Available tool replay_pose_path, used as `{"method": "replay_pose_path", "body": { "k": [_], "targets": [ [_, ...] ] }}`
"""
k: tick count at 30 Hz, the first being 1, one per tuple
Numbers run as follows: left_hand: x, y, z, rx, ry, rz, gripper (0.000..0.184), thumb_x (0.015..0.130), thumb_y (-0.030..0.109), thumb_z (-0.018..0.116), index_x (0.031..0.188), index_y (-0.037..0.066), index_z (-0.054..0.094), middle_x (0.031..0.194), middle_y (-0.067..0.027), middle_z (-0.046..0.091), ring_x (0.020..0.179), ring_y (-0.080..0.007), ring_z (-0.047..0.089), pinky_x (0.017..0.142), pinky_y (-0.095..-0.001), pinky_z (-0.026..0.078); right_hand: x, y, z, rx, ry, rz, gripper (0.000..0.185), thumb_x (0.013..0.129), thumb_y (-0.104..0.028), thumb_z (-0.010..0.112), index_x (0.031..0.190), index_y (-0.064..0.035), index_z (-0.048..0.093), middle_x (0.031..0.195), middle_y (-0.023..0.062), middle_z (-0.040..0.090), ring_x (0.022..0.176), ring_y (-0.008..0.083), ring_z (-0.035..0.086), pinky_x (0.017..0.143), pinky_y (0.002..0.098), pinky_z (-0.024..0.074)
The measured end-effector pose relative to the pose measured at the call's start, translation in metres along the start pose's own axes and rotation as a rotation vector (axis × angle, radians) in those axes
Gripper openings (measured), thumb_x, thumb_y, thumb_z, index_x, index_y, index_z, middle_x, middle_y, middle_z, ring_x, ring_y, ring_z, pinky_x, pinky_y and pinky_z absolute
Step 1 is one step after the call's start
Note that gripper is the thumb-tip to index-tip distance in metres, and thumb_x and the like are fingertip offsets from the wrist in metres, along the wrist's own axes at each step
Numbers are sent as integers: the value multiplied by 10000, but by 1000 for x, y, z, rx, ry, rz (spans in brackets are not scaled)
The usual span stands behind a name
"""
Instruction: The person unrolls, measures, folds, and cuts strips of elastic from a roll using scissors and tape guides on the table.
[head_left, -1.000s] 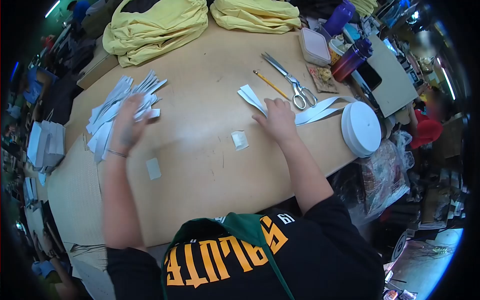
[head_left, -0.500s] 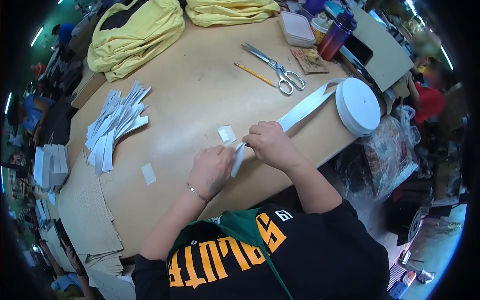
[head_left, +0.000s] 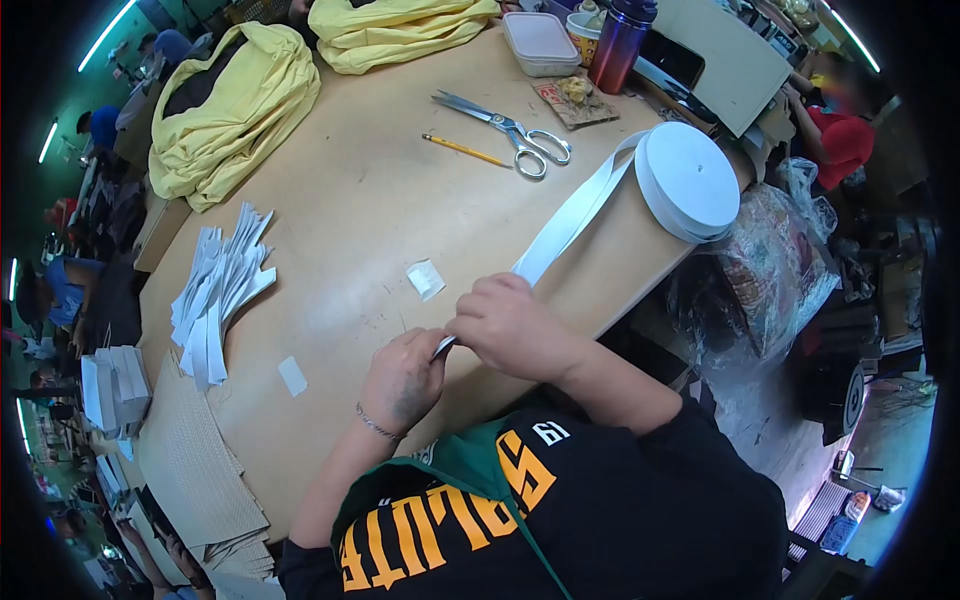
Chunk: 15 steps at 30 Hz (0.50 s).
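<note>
A wide white elastic band (head_left: 575,218) runs from a large white roll (head_left: 690,180) at the table's right edge down to my hands. My right hand (head_left: 510,325) is closed around the band near its end. Close against it, my left hand (head_left: 405,375) pinches the band's end, of which only a short bit shows between the two hands. Beyond my hands lies a small white patch (head_left: 425,280) on the table. Scissors (head_left: 513,130) and a yellow pencil (head_left: 466,150) lie farther off, apart from both hands.
Cut white strips (head_left: 222,290) form a pile at the left, near another small white piece (head_left: 292,376). Yellow cloth (head_left: 235,115) lies at the back. A plastic box (head_left: 541,42) and a bottle (head_left: 622,45) stand at the far right. A person in red (head_left: 838,145) is beyond the table.
My hands have moved closer together and toward my body, and the band's end that hung below them is now mostly hidden. The whole view has shifted slightly.
</note>
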<state>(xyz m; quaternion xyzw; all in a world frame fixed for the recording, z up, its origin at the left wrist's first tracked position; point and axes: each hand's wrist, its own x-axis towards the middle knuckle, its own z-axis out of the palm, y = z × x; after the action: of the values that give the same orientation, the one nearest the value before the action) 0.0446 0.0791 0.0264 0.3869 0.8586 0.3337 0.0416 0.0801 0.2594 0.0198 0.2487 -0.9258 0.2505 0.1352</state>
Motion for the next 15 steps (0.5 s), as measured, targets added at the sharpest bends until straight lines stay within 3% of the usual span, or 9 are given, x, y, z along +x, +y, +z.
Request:
{"method": "replay_pose_path", "body": {
  "k": [3, 4, 6, 9, 14, 15],
  "targets": [
    [-11, -5, -10, -171, -151, -164, 48, 800, 59, 563, 797, 30, 601, 683, -110, 592, 619, -290, 584, 591, -360, 480, -30, 16, -25, 67, 445, 320, 517, 790, -316, 642, 1216, -79, 468, 1137, 139, 468, 993, 258, 519, 874, 363, 381],
    [-15, -6, -15, -217, -199, -207, 53, 802, 60, 565, 789, 28, 605, 676, -109, 592, 611, -281, 586, 588, -350, 480, -53, 31, -20, 159, 623, 542, 696, 782, -385, 671, 1327, -83, 362, 1225, 158, 421, 1039, 277, 503, 910, 369, 370],
    [-22, -8, -26, -318, -294, -290, 68, 806, 63, 569, 771, 24, 612, 662, -106, 591, 594, -264, 589, 583, -330, 480, -86, 68, -24, 1141, 1196, 1038, 903, 734, -441, 716, 1386, -89, 200, 1291, 175, 371, 1125, 313, 461, 962, 397, 343],
    [-37, -14, -50, -302, -398, -225, 75, 789, 48, 593, 751, -6, 629, 675, -79, 629, 583, -159, 623, 541, -274, 485, -104, 93, -33, 1519, 1384, 1178, 880, 776, -449, 679, 1391, -85, 166, 1312, 209, 348, 1162, 362, 435, 966, 393, 344],
    [-78, -24, -78, -387, -425, -347, 32, 753, 4, 608, 750, -3, 639, 679, -78, 634, 618, -173, 626, 580, -278, 490, -120, 152, -72, 1598, 1679, 948, 725, 772, -302, 721, 1326, -61, 320, 1310, 179, 363, 1200, 355, 390, 947, 486, 382],
    [-88, -27, -81, -397, -425, -373, 32, 745, -5, 611, 752, -2, 641, 679, -77, 634, 627, -174, 627, 590, -280, 490, -144, 175, -78, 1666, 1676, 1013, 653, 755, -232, 738, 1275, -51, 387, 1285, 151, 387, 1174, 341, 396, 931, 521, 398]
  ]
}}
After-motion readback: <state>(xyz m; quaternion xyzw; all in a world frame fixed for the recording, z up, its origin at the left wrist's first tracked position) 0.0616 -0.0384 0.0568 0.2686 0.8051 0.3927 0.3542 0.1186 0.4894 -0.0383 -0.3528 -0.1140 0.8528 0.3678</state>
